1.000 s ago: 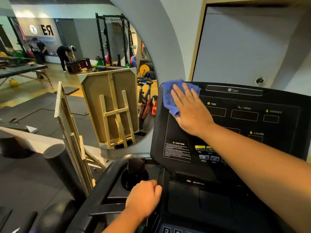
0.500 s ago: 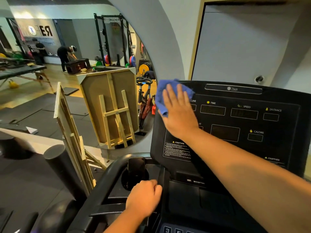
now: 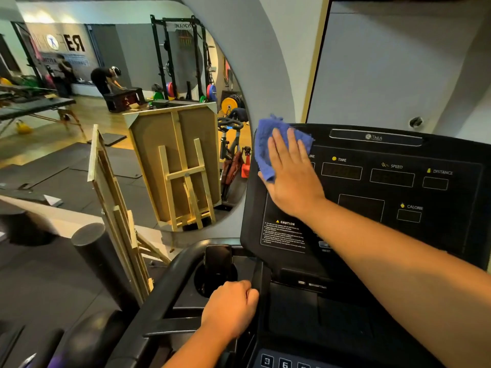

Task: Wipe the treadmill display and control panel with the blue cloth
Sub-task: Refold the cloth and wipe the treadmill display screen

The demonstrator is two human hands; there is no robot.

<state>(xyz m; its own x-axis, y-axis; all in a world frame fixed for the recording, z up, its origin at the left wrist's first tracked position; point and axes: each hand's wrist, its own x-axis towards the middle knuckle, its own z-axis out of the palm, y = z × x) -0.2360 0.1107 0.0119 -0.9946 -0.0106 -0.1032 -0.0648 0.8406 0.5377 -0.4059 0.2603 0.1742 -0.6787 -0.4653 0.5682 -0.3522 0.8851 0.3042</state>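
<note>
Cloth: we see the blue cloth (image 3: 268, 147) bunched on the upper left corner of the treadmill panel (image 3: 393, 197).
Right hand: our right hand (image 3: 292, 176) lies flat with fingers spread, pressing the cloth to the panel.
Left hand: our left hand (image 3: 229, 312) is curled closed around the black handrail (image 3: 159, 296), beside the cup holder (image 3: 212, 280).
Beyond: a round mirror (image 3: 106, 128) left of the panel.

Crumpled blue cloth (image 3: 265, 147) lies pressed flat against the black treadmill display's (image 3: 393, 181) upper-left corner.
</note>
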